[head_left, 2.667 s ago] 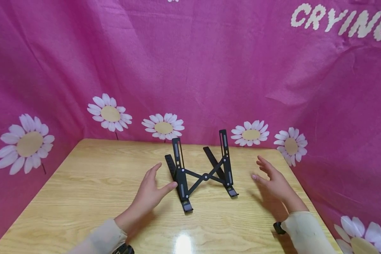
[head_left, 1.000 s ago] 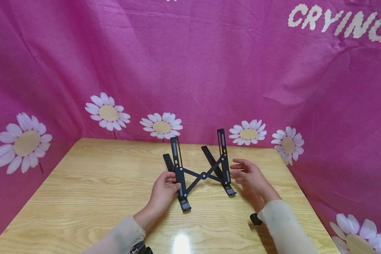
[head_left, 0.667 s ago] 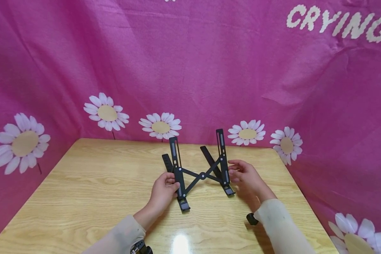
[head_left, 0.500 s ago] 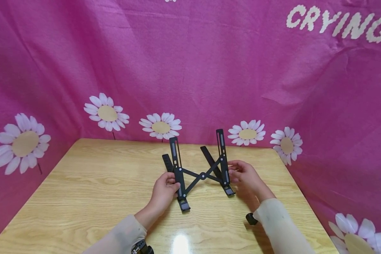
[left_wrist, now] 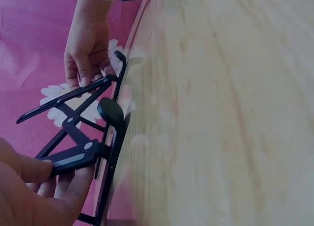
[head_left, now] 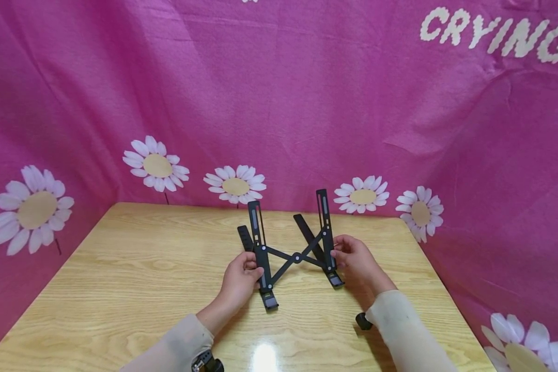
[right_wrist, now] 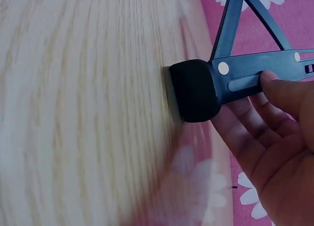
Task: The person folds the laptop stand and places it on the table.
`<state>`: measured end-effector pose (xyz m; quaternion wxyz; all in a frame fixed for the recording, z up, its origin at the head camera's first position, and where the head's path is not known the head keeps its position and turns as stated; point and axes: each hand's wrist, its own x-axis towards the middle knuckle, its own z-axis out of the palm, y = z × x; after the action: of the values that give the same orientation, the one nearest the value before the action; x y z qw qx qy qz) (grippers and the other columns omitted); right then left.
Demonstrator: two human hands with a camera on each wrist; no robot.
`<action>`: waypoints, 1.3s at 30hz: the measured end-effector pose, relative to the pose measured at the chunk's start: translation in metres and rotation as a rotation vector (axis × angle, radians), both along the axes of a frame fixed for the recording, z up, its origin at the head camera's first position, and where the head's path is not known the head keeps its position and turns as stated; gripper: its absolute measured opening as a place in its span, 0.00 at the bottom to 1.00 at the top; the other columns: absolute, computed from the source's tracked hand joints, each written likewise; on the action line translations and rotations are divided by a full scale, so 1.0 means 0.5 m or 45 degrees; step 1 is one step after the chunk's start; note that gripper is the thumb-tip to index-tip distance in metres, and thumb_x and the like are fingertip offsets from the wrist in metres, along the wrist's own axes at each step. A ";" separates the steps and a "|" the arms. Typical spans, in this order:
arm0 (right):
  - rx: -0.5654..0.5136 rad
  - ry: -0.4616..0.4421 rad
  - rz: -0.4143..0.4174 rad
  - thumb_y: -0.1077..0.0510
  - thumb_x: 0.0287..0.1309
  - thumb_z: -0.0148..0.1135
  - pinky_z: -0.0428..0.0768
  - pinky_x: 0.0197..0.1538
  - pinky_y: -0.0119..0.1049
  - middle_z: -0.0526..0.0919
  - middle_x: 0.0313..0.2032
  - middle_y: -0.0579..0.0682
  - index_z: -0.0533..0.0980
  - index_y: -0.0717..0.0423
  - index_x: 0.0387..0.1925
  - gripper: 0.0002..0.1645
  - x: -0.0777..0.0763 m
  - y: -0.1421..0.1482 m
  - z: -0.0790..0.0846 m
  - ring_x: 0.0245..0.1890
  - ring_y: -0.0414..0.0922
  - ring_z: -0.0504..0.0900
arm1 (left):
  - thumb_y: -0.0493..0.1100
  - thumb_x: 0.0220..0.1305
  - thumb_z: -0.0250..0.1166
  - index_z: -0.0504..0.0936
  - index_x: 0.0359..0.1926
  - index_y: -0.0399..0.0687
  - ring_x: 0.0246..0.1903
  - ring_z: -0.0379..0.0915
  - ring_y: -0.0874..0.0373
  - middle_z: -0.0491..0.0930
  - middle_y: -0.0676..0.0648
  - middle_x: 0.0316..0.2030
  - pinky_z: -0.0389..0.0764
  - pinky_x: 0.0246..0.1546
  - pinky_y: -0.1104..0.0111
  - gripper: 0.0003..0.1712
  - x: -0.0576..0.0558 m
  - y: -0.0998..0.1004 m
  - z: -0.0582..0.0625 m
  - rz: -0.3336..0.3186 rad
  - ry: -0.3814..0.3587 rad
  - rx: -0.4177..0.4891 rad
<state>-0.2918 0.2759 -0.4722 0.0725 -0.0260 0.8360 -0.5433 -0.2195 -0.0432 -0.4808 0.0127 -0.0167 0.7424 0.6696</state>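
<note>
A black folding laptop stand (head_left: 297, 257) stands unfolded on the table, its crossed bars joining two slanted side arms. My left hand (head_left: 238, 278) grips the left side arm (head_left: 262, 266), thumb on top and fingers beneath, as the left wrist view also shows. On the other side, my right hand (head_left: 357, 260) pinches the right side arm (head_left: 327, 245) low down. In the right wrist view the thumb of that hand (right_wrist: 289, 132) lies on the arm's grey pad (right_wrist: 244, 82), with fingers curled under it. The front lip (right_wrist: 195, 91) sits close to the tabletop.
The light wooden table (head_left: 135, 289) spreads around the stand. Behind it and along both sides hangs a pink cloth (head_left: 279, 103) with printed daisies and white lettering. Black straps with small devices (head_left: 206, 361) are worn at both wrists.
Both hands have come inward to the stand. The left hand has taken hold of the left arm; most recently the right hand has closed its thumb onto the right arm. The stand stays put.
</note>
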 end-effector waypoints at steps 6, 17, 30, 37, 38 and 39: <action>0.000 -0.020 0.005 0.67 0.72 0.56 0.85 0.44 0.43 0.78 0.44 0.61 0.73 0.57 0.57 0.15 0.006 -0.002 -0.003 0.40 0.51 0.78 | 0.26 0.69 0.60 0.76 0.51 0.36 0.35 0.77 0.54 0.74 0.41 0.41 0.88 0.34 0.60 0.12 -0.003 -0.009 0.005 -0.074 0.016 -0.024; 0.048 0.002 0.050 0.67 0.74 0.54 0.85 0.41 0.42 0.78 0.39 0.58 0.72 0.57 0.55 0.12 0.033 -0.009 -0.004 0.37 0.51 0.79 | 0.26 0.70 0.59 0.75 0.50 0.38 0.35 0.77 0.52 0.72 0.43 0.39 0.88 0.33 0.58 0.11 -0.008 -0.027 0.008 -0.129 0.036 -0.127; 0.124 0.020 0.010 0.67 0.72 0.57 0.86 0.43 0.43 0.80 0.37 0.57 0.73 0.55 0.52 0.11 0.055 -0.025 -0.005 0.36 0.50 0.81 | 0.28 0.72 0.58 0.75 0.52 0.41 0.38 0.77 0.51 0.73 0.43 0.40 0.87 0.33 0.61 0.12 -0.021 -0.050 0.014 -0.187 0.041 -0.258; 0.120 0.032 0.016 0.67 0.71 0.59 0.87 0.42 0.44 0.78 0.36 0.56 0.74 0.55 0.51 0.11 0.056 -0.045 -0.001 0.35 0.49 0.81 | 0.27 0.72 0.58 0.74 0.50 0.41 0.34 0.76 0.53 0.75 0.43 0.38 0.86 0.32 0.60 0.10 -0.033 -0.063 0.016 -0.185 0.107 -0.341; 0.122 0.038 0.019 0.68 0.71 0.58 0.88 0.41 0.44 0.78 0.36 0.56 0.74 0.56 0.51 0.11 0.056 -0.046 -0.001 0.35 0.49 0.81 | 0.27 0.72 0.58 0.74 0.49 0.40 0.34 0.77 0.53 0.75 0.43 0.37 0.86 0.31 0.60 0.10 -0.034 -0.063 0.017 -0.193 0.118 -0.360; 0.124 0.038 0.014 0.68 0.71 0.58 0.88 0.41 0.44 0.77 0.36 0.56 0.74 0.56 0.52 0.11 0.057 -0.046 -0.001 0.35 0.49 0.80 | 0.27 0.72 0.58 0.73 0.49 0.40 0.33 0.77 0.53 0.75 0.43 0.37 0.86 0.30 0.61 0.09 -0.036 -0.063 0.018 -0.205 0.126 -0.377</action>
<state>-0.2635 0.2527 -0.4725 0.0641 -0.0352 0.8623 -0.5011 -0.2375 -0.0747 -0.4717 0.0272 0.0739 0.8316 0.5498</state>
